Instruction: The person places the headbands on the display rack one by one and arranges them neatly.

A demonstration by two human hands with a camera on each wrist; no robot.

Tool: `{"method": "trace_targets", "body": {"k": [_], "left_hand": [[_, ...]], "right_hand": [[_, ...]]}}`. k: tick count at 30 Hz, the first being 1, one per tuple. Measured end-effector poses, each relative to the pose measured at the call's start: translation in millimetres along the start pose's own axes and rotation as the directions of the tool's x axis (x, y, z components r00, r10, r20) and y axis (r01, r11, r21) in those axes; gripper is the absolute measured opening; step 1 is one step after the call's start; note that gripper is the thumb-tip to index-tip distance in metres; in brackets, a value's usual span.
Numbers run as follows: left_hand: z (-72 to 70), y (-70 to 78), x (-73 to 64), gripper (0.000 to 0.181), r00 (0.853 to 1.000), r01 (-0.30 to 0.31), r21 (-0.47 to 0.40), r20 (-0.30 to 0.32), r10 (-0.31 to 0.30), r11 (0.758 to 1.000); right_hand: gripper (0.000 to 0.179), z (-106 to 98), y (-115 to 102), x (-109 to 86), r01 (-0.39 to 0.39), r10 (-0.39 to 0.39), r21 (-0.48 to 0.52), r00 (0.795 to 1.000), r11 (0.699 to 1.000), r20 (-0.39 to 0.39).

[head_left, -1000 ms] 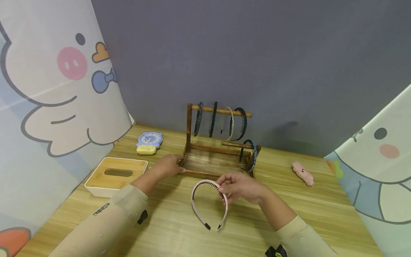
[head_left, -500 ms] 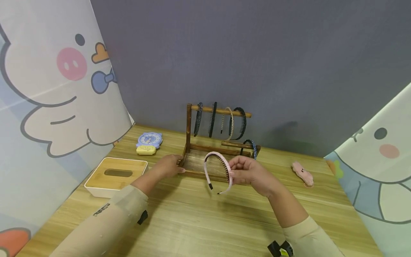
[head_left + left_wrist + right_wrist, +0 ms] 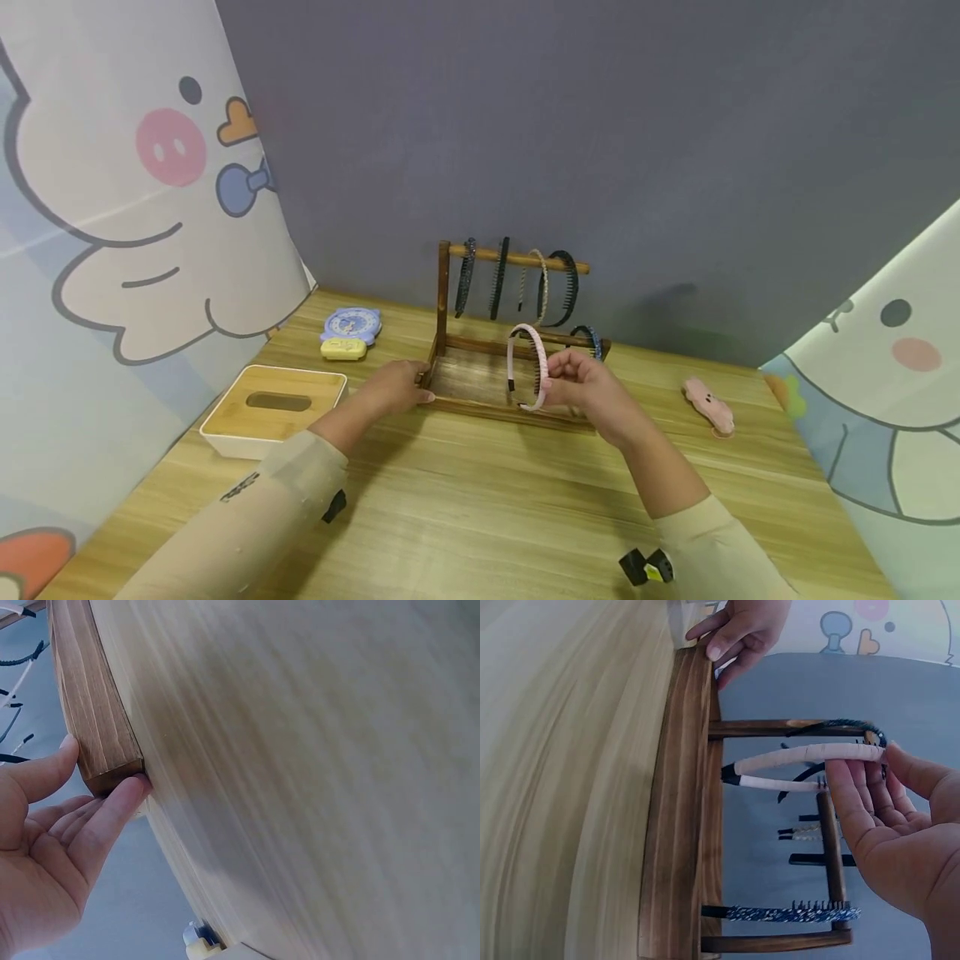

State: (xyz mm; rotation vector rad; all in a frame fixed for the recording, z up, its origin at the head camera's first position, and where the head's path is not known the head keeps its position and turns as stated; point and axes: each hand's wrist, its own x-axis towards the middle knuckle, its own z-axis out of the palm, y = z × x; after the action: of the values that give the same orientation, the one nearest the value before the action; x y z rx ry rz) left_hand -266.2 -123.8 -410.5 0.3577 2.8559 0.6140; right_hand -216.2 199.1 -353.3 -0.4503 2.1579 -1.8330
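My right hand [image 3: 592, 396] pinches a pink headband [image 3: 543, 367] by one side, thumb against fingers. It hangs upright over the tray of a wooden rack [image 3: 480, 409], its two dark tips pointing down, apart from the bars. My left hand [image 3: 390, 389] grips the rack's front left corner; in the left wrist view, thumb and fingers stand on either side of the dark wood [image 3: 97, 697]. Several headbands hang on the upper bar, among them a beige braided one [image 3: 544, 287] and a black one [image 3: 573, 287]. A blue glittery headband [image 3: 596, 343] on the lower bar is partly hidden behind my right hand.
Left on the table stands a white tissue box [image 3: 232, 417] with a wooden lid. Behind it lie a blue clock-shaped thing [image 3: 351, 323] and a small yellow case [image 3: 343, 349]. A pink plush piece [image 3: 708, 406] lies to the right. A grey backdrop [image 3: 675, 167] rises behind.
My right hand has carried the pink headband up and forward from in front of the rack to above its tray, turning it more side-on. The left hand stays at the rack's corner.
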Motion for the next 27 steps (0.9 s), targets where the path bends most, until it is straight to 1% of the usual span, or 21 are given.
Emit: {"method": "trace_targets", "body": {"k": [3,7,13,17,22,27], "left_hand": [[0.2,0.5,0.4,0.062,1.000,-0.005,0.006,-0.001,0.005,1.000],[0.6,0.6,0.7,0.062,1.000,-0.007,0.010,-0.003,0.007,1.000],[1.8,-0.9,2.0,0.062,1.000,-0.007,0.009,-0.008,0.007,1.000],[2.3,-1.2,2.1,0.062,1.000,-0.003,0.006,-0.008,0.003,1.000],[2.0,-0.8,1.7,0.061,1.000,-0.009,0.012,-0.012,0.010,1.000],[1.5,-0.3,1.5,0.061,1.000,-0.010,0.013,-0.010,0.010,1.000]], "right_hand": [[0.033,-2.8,3.3,1.6,-0.002,0.003,0.019,0.999,1.000,-0.035],[0.031,-5.7,6.8,3.5,0.004,-0.002,0.031,0.998,1.000,-0.060],[0.028,-7.4,16.0,10.0,-0.001,0.003,0.017,0.994,1.000,-0.111],[0.028,-6.6,21.9,13.6,-0.025,0.025,0.001,0.986,1.000,-0.167],[0.027,-3.3,26.3,17.8,-0.046,0.039,-0.020,0.969,0.999,-0.245],[0.028,-2.4,30.1,20.5,-0.066,0.053,-0.037,0.956,0.997,-0.287]]}}
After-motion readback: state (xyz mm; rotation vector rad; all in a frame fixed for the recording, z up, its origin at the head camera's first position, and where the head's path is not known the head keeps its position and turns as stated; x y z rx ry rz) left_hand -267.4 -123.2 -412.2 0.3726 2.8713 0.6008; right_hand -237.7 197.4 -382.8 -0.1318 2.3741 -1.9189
